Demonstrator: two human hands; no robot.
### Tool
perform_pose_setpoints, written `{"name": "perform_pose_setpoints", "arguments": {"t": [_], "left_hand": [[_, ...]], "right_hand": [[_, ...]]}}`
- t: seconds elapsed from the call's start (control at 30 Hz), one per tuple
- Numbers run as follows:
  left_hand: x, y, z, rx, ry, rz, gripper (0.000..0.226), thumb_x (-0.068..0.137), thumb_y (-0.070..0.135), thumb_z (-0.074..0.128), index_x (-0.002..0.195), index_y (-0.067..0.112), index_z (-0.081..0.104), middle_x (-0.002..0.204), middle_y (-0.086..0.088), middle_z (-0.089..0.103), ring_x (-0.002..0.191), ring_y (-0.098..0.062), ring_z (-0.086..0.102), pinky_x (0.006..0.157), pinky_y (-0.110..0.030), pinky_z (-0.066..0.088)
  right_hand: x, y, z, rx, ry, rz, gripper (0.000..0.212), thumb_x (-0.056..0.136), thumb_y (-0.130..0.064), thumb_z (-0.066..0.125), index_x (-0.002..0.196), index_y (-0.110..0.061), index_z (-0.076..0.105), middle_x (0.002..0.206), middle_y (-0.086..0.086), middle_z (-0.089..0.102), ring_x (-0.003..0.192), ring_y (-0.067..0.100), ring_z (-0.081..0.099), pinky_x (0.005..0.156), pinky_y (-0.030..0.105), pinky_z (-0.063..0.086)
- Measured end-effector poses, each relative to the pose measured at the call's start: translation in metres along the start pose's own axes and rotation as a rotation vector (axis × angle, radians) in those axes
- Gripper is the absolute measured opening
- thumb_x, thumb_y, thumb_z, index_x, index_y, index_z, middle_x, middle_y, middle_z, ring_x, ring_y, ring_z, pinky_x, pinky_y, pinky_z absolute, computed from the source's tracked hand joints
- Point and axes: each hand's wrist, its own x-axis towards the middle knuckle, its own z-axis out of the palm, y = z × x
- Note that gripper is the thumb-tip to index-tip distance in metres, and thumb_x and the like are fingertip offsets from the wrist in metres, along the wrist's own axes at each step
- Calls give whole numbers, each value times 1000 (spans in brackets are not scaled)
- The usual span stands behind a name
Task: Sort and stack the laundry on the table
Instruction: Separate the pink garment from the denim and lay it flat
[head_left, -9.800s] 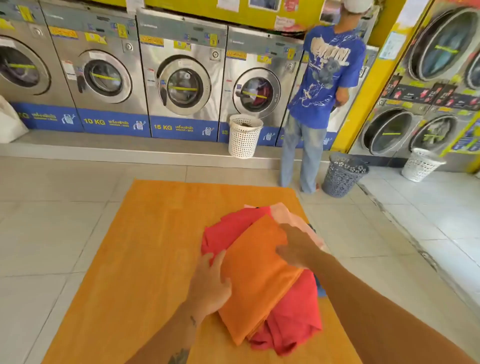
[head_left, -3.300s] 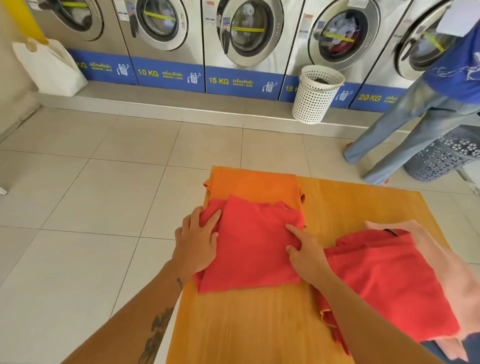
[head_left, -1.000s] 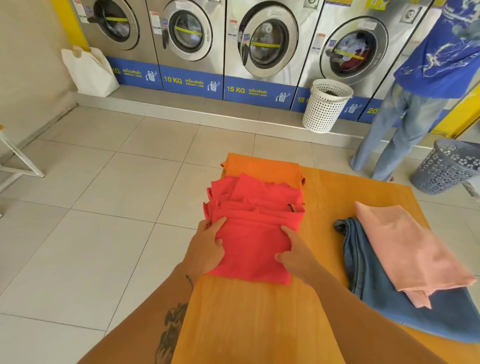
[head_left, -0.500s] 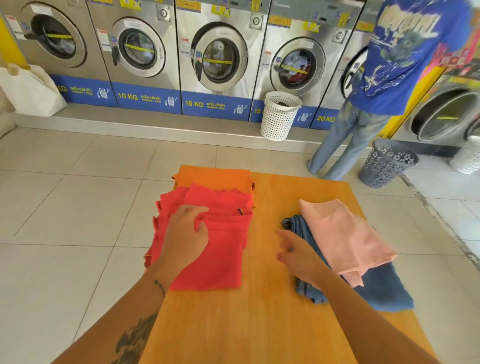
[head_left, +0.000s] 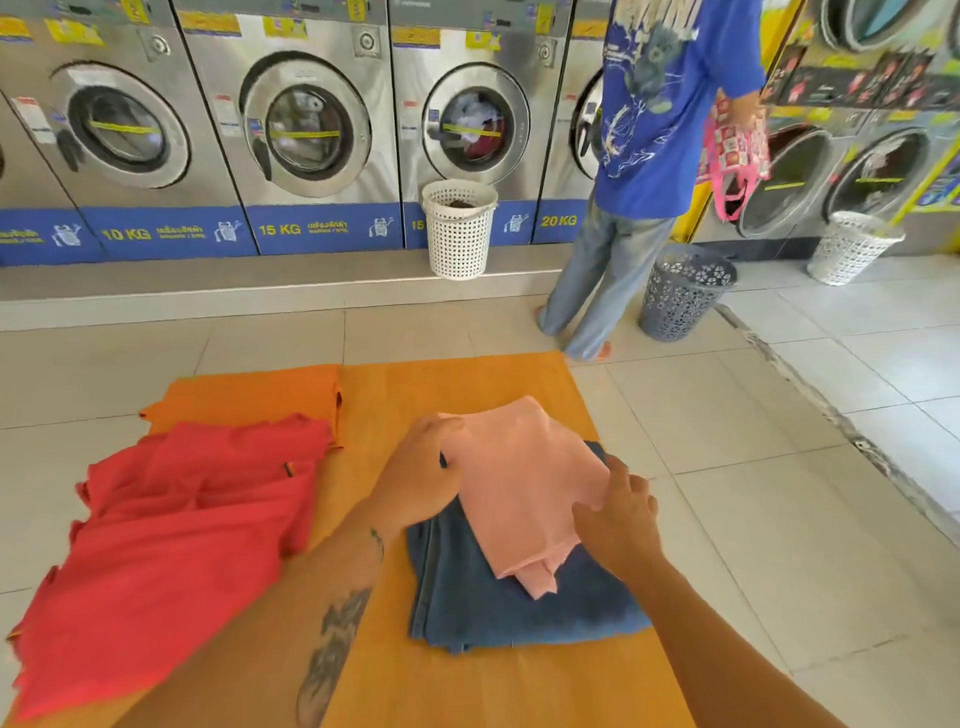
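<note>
Since half a second ago, our left hand (head_left: 421, 480) has left the red stack and crossed to the pink folded garment (head_left: 524, 488), and our right hand (head_left: 615, 522) has come up onto the same piece. Our left hand now grips its left edge, fingers curled around the fabric; our right hand pinches its right edge, fingers closed on the cloth. The pink garment lies on top of the folded blue jeans (head_left: 519, 603), on the right half of the orange tabletop (head_left: 467, 686). To the left, the stacked red garments (head_left: 171, 530) rest on a folded orange garment (head_left: 249, 397), which shows beyond them at the far left corner. Past the tabletop, on the tiled floor, a person in a blue shirt (head_left: 660, 104) stands between a white basket (head_left: 460, 228) and a grey basket (head_left: 685, 291), facing the washing machines (head_left: 306, 130).
</note>
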Motion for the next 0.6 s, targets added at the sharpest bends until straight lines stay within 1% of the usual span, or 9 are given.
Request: {"name": "perform_pose_setpoints", "arguments": {"t": [0.1,0.2,0.27,0.3,0.37,0.4,0.43,0.5,0.6], "left_hand": [[41,8,12,142,-85,-22,54,92,20,45,145,25,39,149,0,33,136,-22,36,111,-41,34],[77,12,25,262,-161,-15,59,89,24,42,147,29,35,153,-2,29,138,-27,35,109,-47,36],[95,15,34,289,-207,-1,61,88,23,41,148,33,34,153,0,27,138,-27,37,108,-48,37],[103,18,39,296,-231,11,61,88,22,40,147,36,33,153,1,27,138,-26,37,107,-46,38],[117,19,49,289,-268,41,61,92,17,39,148,39,32,154,0,26,140,-23,33,107,-42,36],[122,19,54,275,-286,51,61,93,15,37,148,40,31,155,0,25,142,-22,30,109,-41,35],[125,20,57,259,-306,52,60,94,14,35,148,41,31,155,0,24,143,-22,28,110,-40,33],[128,17,62,214,-332,36,59,93,19,33,145,45,33,154,4,24,141,-22,31,111,-42,32],[131,13,59,177,-363,-12,59,87,30,32,141,54,31,150,11,26,137,-24,36,110,-49,34]], "right_hand": [[17,9,-1,45,-26,2,72,80,-25,52,147,-21,25,131,13,47,119,36,46,99,52,43],[33,16,0,131,-54,34,72,76,-32,53,145,-19,33,129,10,51,115,33,52,95,52,48],[43,17,0,147,-66,87,66,74,-37,52,135,-16,45,121,10,54,109,32,54,93,50,50],[47,17,1,121,-64,93,57,74,-38,51,126,-15,51,116,10,53,105,31,52,92,48,49],[52,15,4,81,-63,86,42,77,-34,50,114,-16,53,110,5,45,101,27,42,89,42,45],[52,14,5,76,-58,72,39,78,-31,50,115,-17,51,109,3,42,101,25,40,86,40,44],[53,13,6,75,-43,44,39,78,-29,50,116,-17,49,109,2,43,101,25,42,84,40,45],[50,13,8,79,10,-35,36,78,-22,50,114,-18,48,107,0,53,96,24,51,79,39,49],[41,10,6,163,77,-139,31,80,-14,51,110,-23,51,102,-8,58,86,12,56,67,27,46]]}}
